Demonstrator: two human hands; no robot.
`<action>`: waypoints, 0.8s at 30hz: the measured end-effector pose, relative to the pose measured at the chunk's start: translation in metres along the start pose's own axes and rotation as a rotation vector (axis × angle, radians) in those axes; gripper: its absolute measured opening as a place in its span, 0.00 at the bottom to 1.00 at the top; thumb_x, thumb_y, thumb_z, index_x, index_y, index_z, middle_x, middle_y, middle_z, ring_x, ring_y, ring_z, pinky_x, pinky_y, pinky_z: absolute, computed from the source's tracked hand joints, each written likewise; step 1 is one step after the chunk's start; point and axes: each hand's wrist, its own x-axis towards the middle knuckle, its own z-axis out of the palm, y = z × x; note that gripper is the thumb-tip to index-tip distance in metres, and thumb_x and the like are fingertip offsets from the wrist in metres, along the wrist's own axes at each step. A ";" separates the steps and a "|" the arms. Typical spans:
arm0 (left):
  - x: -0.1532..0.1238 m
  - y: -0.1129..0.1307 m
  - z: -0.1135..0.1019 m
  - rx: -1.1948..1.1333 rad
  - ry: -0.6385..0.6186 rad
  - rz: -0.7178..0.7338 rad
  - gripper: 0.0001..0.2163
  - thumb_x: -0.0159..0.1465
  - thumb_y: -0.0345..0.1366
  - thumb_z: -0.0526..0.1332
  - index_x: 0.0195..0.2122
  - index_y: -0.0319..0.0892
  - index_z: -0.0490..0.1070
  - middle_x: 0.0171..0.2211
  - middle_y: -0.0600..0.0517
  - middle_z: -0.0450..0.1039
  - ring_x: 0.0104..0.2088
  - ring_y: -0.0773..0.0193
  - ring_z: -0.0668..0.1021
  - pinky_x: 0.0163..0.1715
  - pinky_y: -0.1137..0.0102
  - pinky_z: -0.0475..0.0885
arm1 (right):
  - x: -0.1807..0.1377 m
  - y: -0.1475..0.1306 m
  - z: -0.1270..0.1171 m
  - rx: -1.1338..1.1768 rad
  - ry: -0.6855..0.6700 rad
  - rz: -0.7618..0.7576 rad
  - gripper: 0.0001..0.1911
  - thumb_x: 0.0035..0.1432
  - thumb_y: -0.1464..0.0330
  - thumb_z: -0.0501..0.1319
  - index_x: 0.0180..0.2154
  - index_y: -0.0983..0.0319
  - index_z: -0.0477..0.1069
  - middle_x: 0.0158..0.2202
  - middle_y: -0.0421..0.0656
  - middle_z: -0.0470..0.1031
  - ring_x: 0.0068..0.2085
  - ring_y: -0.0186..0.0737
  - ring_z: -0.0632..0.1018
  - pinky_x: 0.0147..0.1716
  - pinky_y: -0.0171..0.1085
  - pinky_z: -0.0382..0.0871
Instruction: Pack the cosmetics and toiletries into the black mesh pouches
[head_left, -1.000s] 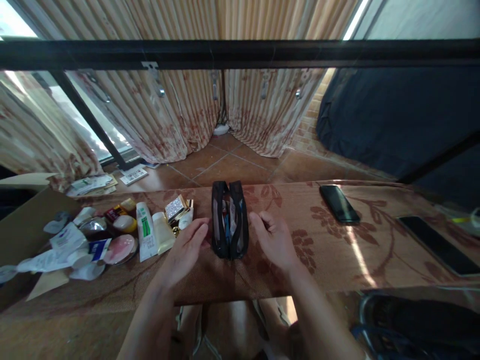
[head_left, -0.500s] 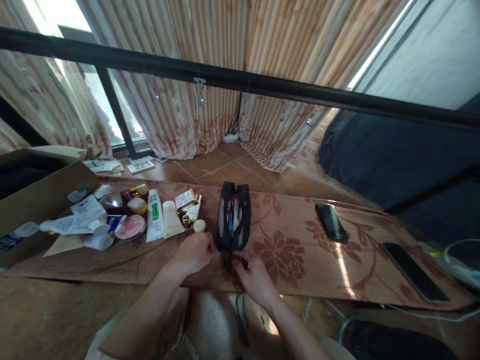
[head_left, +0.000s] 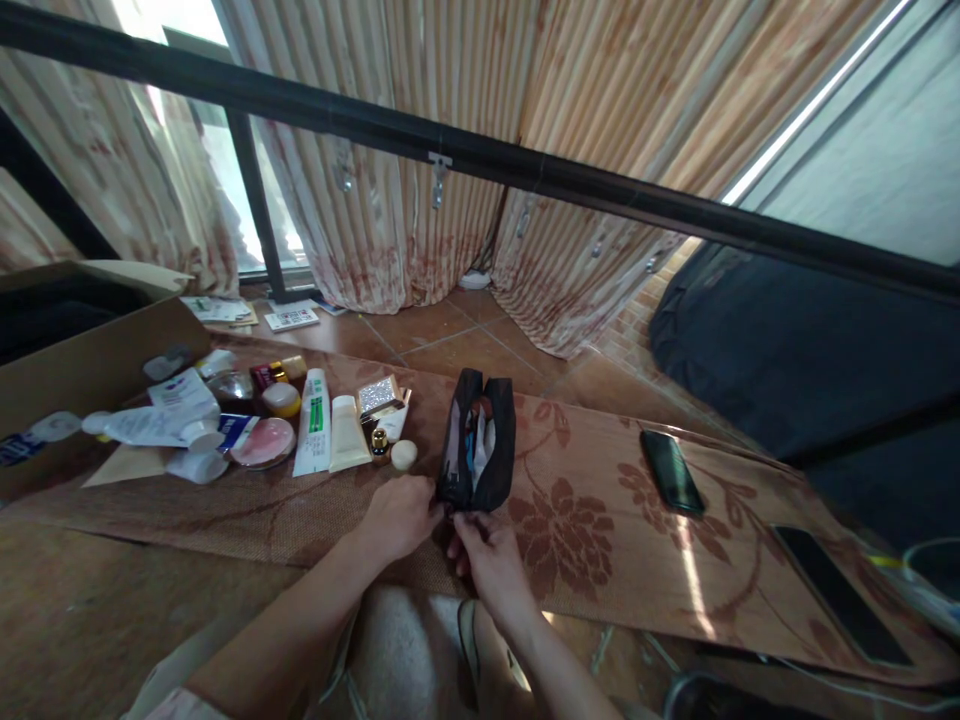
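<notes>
A small black zip pouch (head_left: 478, 440) stands open on a brown floral mat (head_left: 600, 520), with small items showing inside. My left hand (head_left: 401, 515) is curled against the pouch's near left end. Just beside it, my right hand (head_left: 484, 550) pinches the near end of the pouch, fingers pressed together at the zip. What the fingertips grip is too small to make out clearly.
Left of the pouch lie several cosmetics: tubes (head_left: 313, 432), a pink compact (head_left: 262, 442), a glittery box (head_left: 377, 394), small jars. A cardboard box (head_left: 82, 365) stands far left. Two dark phones (head_left: 671, 472) (head_left: 840, 590) lie on the mat at right. A black bar (head_left: 480, 165) crosses in front of the curtains.
Both hands came back from the pouch's sides to its near end and closed on it. The view swung left and tilted.
</notes>
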 end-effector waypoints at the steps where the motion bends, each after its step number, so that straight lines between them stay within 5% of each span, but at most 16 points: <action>1: 0.001 -0.001 0.002 0.005 0.002 0.002 0.10 0.61 0.36 0.55 0.35 0.41 0.76 0.36 0.42 0.79 0.42 0.50 0.80 0.38 0.64 0.70 | 0.000 0.001 0.001 0.004 0.004 0.001 0.22 0.55 0.50 0.58 0.23 0.62 0.67 0.16 0.37 0.67 0.15 0.27 0.65 0.14 0.28 0.53; 24: 0.006 -0.004 0.006 0.043 -0.032 0.016 0.09 0.58 0.31 0.54 0.30 0.40 0.75 0.33 0.41 0.79 0.39 0.52 0.81 0.34 0.67 0.71 | 0.006 -0.005 0.015 0.193 0.039 0.087 0.19 0.47 0.53 0.62 0.22 0.62 0.67 0.14 0.35 0.65 0.13 0.26 0.62 0.13 0.28 0.51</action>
